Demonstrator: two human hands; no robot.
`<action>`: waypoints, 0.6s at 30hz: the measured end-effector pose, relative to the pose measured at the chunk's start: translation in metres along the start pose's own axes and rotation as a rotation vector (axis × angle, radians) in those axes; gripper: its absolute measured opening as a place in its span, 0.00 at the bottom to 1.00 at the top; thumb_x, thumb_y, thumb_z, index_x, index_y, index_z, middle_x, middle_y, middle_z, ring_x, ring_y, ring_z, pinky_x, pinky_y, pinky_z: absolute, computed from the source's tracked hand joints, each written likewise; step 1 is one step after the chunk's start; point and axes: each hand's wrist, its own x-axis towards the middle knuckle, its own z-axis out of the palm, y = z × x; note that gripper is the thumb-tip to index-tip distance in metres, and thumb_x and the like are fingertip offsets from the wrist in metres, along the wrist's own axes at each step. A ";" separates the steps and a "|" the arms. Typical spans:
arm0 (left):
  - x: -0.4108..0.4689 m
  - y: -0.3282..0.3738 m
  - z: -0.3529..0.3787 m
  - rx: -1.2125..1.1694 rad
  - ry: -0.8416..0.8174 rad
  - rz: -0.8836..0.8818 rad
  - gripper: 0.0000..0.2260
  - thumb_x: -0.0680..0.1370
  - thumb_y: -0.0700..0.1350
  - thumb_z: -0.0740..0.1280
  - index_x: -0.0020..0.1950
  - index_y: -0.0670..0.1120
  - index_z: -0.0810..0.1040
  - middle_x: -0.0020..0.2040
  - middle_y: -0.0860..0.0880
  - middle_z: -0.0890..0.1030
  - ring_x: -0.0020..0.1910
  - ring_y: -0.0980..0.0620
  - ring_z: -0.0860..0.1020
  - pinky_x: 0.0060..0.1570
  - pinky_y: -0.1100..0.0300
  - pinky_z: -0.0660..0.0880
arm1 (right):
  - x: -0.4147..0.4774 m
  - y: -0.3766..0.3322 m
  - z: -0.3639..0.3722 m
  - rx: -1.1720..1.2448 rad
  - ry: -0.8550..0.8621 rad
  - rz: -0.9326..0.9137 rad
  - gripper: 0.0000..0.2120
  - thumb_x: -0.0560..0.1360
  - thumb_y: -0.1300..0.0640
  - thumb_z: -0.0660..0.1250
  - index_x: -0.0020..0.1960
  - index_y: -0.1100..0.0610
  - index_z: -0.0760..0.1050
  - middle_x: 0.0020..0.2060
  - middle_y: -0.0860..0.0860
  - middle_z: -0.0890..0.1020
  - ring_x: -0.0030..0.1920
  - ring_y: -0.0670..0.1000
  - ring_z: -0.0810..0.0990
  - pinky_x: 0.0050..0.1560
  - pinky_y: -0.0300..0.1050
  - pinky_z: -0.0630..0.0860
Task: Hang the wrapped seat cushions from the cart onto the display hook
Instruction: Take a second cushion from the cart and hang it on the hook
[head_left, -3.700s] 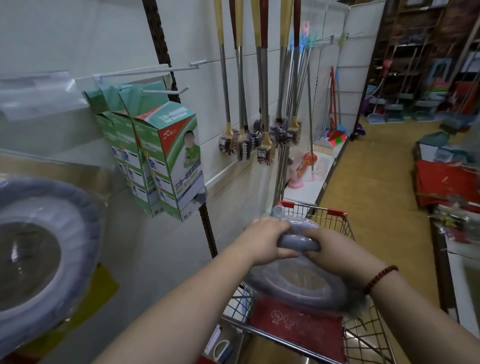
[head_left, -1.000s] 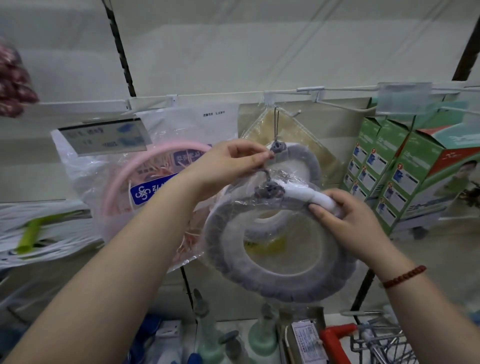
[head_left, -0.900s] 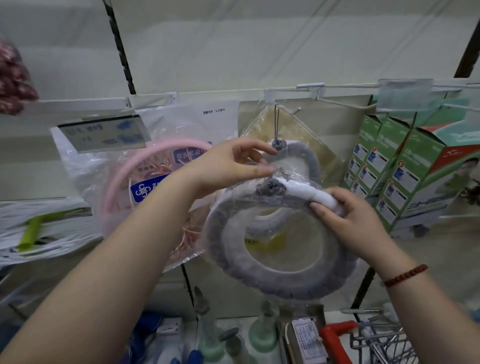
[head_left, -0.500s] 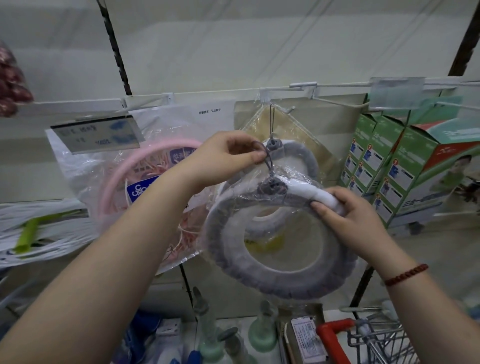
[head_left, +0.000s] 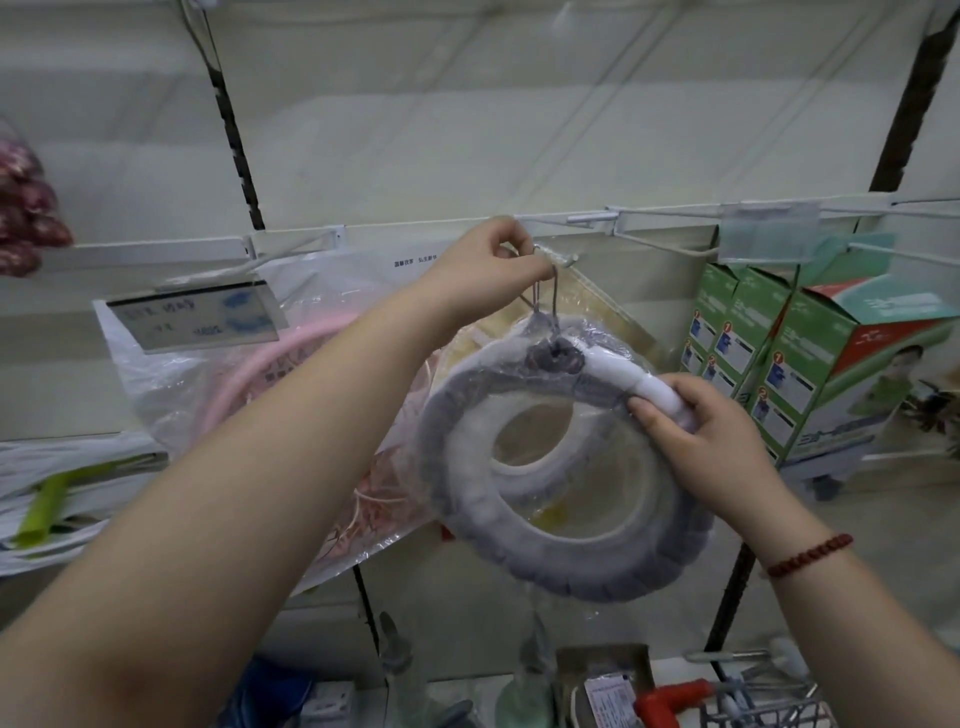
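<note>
A grey ring-shaped seat cushion (head_left: 550, 545) in clear plastic wrap hangs in front of the wall panel. My left hand (head_left: 483, 267) pinches its thin hanging loop (head_left: 555, 291) up at the tip of the white display hook (head_left: 563, 258). My right hand (head_left: 711, 431) grips the cushion's white upper right section. A second wrapped grey cushion (head_left: 524, 467) shows through behind it, on the same hook. The red-handled cart (head_left: 727, 699) sits at the bottom right.
A bagged pink ring (head_left: 249, 379) with a price tag (head_left: 195, 317) hangs to the left. Green boxes (head_left: 810, 364) hang on hooks to the right. Bottles and small goods (head_left: 519, 691) stand on the shelf below. White bagged items (head_left: 62, 488) lie at far left.
My left hand has risen with the loop from the cushion's top to the hook tip. The cushion has come up with it; my right hand keeps its grip.
</note>
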 end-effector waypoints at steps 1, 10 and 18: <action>0.005 0.003 0.002 0.000 0.006 -0.004 0.07 0.72 0.48 0.69 0.42 0.49 0.72 0.35 0.51 0.72 0.34 0.51 0.70 0.37 0.59 0.67 | 0.002 -0.001 -0.002 0.002 0.029 0.006 0.06 0.74 0.55 0.70 0.43 0.44 0.76 0.38 0.43 0.80 0.38 0.32 0.76 0.35 0.25 0.69; 0.028 0.010 0.012 -0.042 -0.037 -0.103 0.05 0.71 0.47 0.69 0.40 0.48 0.74 0.37 0.50 0.73 0.34 0.52 0.69 0.29 0.64 0.66 | 0.012 0.000 -0.009 -0.005 0.102 0.067 0.06 0.74 0.52 0.69 0.41 0.43 0.75 0.39 0.44 0.81 0.39 0.40 0.78 0.36 0.40 0.70; 0.037 -0.003 0.008 -0.112 -0.090 0.028 0.09 0.72 0.43 0.69 0.34 0.51 0.72 0.33 0.51 0.72 0.31 0.54 0.68 0.24 0.71 0.64 | 0.005 0.005 -0.010 0.026 0.068 0.035 0.06 0.74 0.54 0.70 0.43 0.43 0.76 0.41 0.38 0.81 0.40 0.39 0.79 0.36 0.39 0.71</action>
